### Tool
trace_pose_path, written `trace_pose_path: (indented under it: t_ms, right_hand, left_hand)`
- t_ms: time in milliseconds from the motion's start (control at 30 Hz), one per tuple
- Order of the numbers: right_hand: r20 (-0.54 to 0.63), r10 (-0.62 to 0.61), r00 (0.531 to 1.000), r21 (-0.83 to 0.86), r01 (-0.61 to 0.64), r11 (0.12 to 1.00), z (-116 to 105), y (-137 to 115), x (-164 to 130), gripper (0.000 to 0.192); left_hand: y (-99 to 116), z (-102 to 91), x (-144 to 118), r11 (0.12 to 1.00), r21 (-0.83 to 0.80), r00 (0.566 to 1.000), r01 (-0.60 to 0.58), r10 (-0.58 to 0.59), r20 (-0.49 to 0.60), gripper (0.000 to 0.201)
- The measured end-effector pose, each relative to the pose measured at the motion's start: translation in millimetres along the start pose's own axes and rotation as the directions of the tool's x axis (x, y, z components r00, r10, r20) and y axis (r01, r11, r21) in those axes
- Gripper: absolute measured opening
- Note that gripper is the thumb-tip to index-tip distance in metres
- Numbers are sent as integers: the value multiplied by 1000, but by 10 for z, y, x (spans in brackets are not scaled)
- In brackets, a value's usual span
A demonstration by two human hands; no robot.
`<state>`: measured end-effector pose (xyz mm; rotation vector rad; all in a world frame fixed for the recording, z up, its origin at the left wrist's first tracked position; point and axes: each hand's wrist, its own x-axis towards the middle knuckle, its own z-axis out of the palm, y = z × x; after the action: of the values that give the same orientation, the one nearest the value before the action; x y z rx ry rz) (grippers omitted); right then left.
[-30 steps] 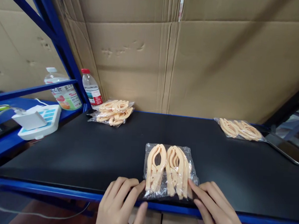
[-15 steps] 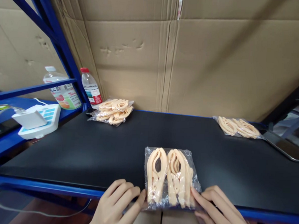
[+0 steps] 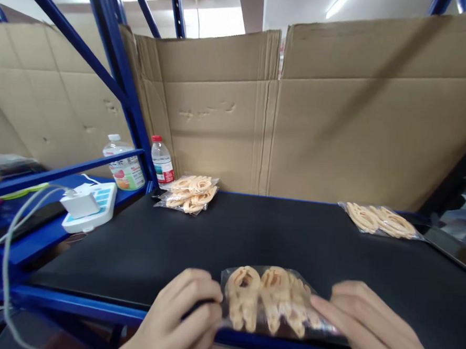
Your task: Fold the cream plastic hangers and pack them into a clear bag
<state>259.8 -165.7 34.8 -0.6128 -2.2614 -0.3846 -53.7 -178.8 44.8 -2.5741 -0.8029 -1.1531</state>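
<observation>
A clear plastic bag of peach-coloured plastic clips [image 3: 267, 299] sits at the near edge of the black shelf surface [image 3: 292, 241], between the two hands and blurred in this view. The left hand [image 3: 182, 319] has its fingers curled around the bag's left edge, the fingertips touching the plastic and the thumb tucked underneath, so it appears to pinch that side. The right hand [image 3: 373, 330] lies flatter, fingers stretched out and nearly straight, with the fingertips on the bag's lower right corner; whether it actually grips the film or only presses on it cannot be told through the blur.

Just below both hands runs the blue metal front rail [image 3: 277, 348] of the shelf. Well beyond the left hand, at the far left corner of the surface, lies a small pile of bagged clips [image 3: 188, 192]. Beside that pile, against the blue upright [image 3: 120, 78], stands a water bottle with a red cap [image 3: 162, 159], and further left a second bottle with a white cap [image 3: 123, 162]. Left of the left hand, on the neighbouring blue shelf, rests a white power strip [image 3: 92, 213] with a white charger [image 3: 79, 203] plugged in. Far beyond the right hand lies another bag of clips [image 3: 380, 220]. A corrugated cardboard wall [image 3: 319, 122] backs the shelf.
</observation>
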Motion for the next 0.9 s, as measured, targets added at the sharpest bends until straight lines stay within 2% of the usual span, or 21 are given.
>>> trace_pose_path:
  t_ms: [33,100,167,233,333,367,433,467,567,633,733,833,900]
  right_hand:
    - [-56,21,998,57,-18,998,4,45,167,30]
    - [-152,64,986,143,-42,989,76,157,507,27]
    - [-116,170,979,201,-145,969,217,291,835,17]
    - [-81,275,958,259,-246,934,400,424,1145,15]
    - [-37,366,930,384,-325,864,719,587,1591,13]
    - [-35,395,918,421,-345,839,836,632,1741,13]
    - [16,486,874,520,-422,743,1091,719,2052,13]
    - [84,562,823,555,-507,659,1227,765,2212,11]
    - [169,652,739,557,-617,556,1658,924,2692,17]
    - [241,714,658,538,-703,466,1941,1042,2977,23]
    - [341,776,531,486,-806,338,2310,1202,3278,30]
    - [396,806,440,419,-868,268,2579,1302,3386,33]
    - [403,822,402,372,-893,255,2707,1327,3367,32]
  left_hand:
    - [-47,-73,72,995,-43,993,93,-90,74,17]
    - [-196,-190,208,970,-105,975,221,-216,56,18]
    - [-417,-261,317,925,-147,936,351,-346,56,19]
    - [-682,-297,395,850,-203,873,486,-483,68,26]
    - [-1105,-324,481,645,-350,697,680,-716,36,31]
    - [-1249,-333,512,552,-423,609,719,-793,0,31]
    - [-1551,-359,588,518,-419,546,746,-835,-62,32]
    - [-1713,-376,636,510,-397,518,763,-850,-96,31]
    - [-2235,-433,811,461,-268,418,846,-885,-205,29]
    - [-2582,-458,932,412,-157,371,897,-898,-237,26]
    - [-3015,-444,1070,339,3,330,941,-913,-241,32]
    - [-3271,-357,1111,298,137,322,945,-921,-218,33]
    - [-3337,-271,1077,305,213,346,928,-918,-196,33]
